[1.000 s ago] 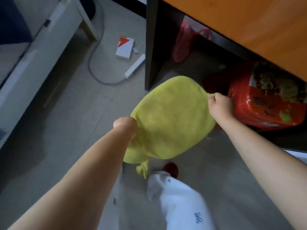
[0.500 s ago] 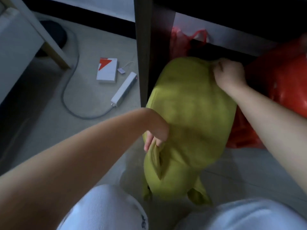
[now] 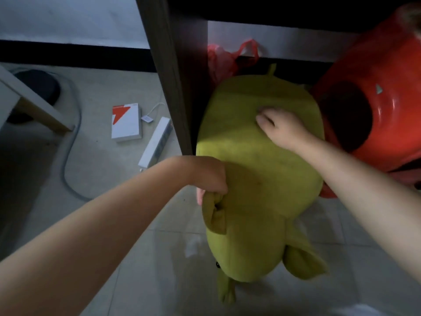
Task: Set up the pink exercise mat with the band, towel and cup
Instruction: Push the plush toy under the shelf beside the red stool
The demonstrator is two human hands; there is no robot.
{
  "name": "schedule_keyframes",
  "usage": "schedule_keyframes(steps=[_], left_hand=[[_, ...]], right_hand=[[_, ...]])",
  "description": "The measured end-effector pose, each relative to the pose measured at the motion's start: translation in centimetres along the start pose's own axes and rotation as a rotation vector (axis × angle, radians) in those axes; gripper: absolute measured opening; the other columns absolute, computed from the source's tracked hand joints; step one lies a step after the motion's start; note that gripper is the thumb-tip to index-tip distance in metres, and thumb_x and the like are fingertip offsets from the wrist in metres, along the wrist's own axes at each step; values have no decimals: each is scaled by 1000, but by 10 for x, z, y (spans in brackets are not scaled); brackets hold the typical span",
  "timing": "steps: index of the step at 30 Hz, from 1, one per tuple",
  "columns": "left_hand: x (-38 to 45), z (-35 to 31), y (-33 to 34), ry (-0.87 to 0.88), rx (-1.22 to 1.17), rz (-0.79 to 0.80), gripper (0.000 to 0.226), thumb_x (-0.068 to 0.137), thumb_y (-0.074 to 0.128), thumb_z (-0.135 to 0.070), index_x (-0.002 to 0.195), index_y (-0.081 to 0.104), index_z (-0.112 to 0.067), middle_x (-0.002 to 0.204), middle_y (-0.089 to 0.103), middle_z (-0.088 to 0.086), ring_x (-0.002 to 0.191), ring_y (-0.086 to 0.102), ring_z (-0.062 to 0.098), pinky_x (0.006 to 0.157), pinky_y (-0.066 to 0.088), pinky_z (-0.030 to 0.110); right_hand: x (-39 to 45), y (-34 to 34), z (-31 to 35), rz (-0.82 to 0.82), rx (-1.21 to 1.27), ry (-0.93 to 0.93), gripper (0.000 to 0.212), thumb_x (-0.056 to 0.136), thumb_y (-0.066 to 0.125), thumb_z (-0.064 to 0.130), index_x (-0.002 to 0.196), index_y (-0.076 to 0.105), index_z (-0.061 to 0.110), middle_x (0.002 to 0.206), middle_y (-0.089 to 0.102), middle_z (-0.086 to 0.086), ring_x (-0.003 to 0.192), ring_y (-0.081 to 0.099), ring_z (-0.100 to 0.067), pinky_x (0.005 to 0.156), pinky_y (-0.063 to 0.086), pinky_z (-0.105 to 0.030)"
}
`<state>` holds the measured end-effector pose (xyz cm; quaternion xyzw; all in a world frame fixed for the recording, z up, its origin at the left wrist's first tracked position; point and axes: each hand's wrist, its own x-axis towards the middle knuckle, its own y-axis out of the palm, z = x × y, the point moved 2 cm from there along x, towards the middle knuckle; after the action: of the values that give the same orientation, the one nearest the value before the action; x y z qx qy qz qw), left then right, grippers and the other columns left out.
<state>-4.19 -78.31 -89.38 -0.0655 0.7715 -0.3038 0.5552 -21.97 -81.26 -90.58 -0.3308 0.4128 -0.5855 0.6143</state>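
Plush toy: we see a yellow-green stuffed animal (image 3: 262, 179) lying lengthwise on the tiled floor (image 3: 159, 270), its rounded body reaching in under the dark desk and its head end, with one black eye and floppy ears, nearest us.
Mat, band, towel, cup: we find none of these in view; the plush is the only thing being handled.
Left hand: our left hand (image 3: 209, 176) is curled tight around a bunched flap of the plush at its left side, gripping it.
Right hand: our right hand (image 3: 282, 128) rests on top of the plush's back, fingers bent and pressing into the fabric; we cannot tell whether they pinch a fold.
Desk leg: a dark upright panel (image 3: 168, 87) stands just beside the plush's left flank.
Red container: a glossy red plastic tub or stool (image 3: 387, 106) sits touching the plush's right side, under the desk.
Pink bag: a thin pink plastic bag (image 3: 225, 58) sits behind the plush against the back wall.
Floor, left part: a white box with a red-orange corner (image 3: 125, 122) lies near a white power strip (image 3: 157, 142), with a grey cable (image 3: 70, 156) curving past them.
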Motion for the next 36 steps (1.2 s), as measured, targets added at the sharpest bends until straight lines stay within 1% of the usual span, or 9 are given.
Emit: schedule_keyframes(steps=[2,4,8,11,15,24,26,30,36], left_hand=[[-3,6,3,-66,80,-56,54,94,35,-52,67,60,-12,86,69,5,78,61,17,66,44,22],[-14,10,7,-140,115,-341,61,87,30,-68,67,52,-15,73,54,-1,81,59,20,67,46,29],[-22,3,22,83,222,-915,64,84,39,-61,116,57,-8,122,58,17,111,58,40,84,53,44],[1,-1,41,83,162,-670,84,83,24,-71,146,31,-16,157,21,11,144,13,43,112,29,50],[22,2,51,168,142,-838,86,92,8,-62,127,57,-1,133,54,25,128,37,56,100,25,57],[53,-9,20,113,61,-802,83,95,7,-57,118,64,0,124,60,28,118,51,53,82,48,67],[54,-12,7,106,65,-822,88,92,4,-62,127,57,-2,135,51,28,129,41,50,93,43,65],[62,-9,-21,7,80,-712,67,95,23,-55,151,14,-20,161,-1,7,148,-8,25,122,7,43],[65,-14,-38,-38,-5,-700,63,97,29,-49,151,11,-23,160,-2,1,148,-3,20,120,7,38]], right_hand=[[-35,6,-9,68,28,-102,42,97,40,28,116,60,-3,136,52,-19,130,43,-30,107,31,-33],[-77,18,-18,1,-53,-201,53,91,34,41,112,64,2,134,55,-16,131,43,-29,108,28,-38],[-138,51,-35,-238,-290,-297,54,96,16,46,121,50,12,131,58,-12,128,36,-24,109,18,-41],[-138,62,-42,-421,-333,-378,47,96,19,41,117,50,12,123,64,-13,122,43,-26,103,29,-48],[-119,60,-53,-563,-342,-507,46,95,19,36,106,56,12,110,71,-13,112,51,-26,96,39,-48],[-66,39,-89,-657,-326,-581,46,96,16,34,102,55,10,104,72,-17,107,52,-27,94,40,-46],[-55,37,-90,-697,-322,-563,45,96,17,34,100,55,11,102,72,-17,106,51,-26,94,39,-46],[-28,32,-90,-735,-325,-510,45,96,17,35,98,55,11,100,72,-17,102,50,-25,93,37,-46],[-13,24,-88,-635,-308,-428,48,97,20,38,95,59,10,99,70,-16,100,50,-25,94,32,-44]])
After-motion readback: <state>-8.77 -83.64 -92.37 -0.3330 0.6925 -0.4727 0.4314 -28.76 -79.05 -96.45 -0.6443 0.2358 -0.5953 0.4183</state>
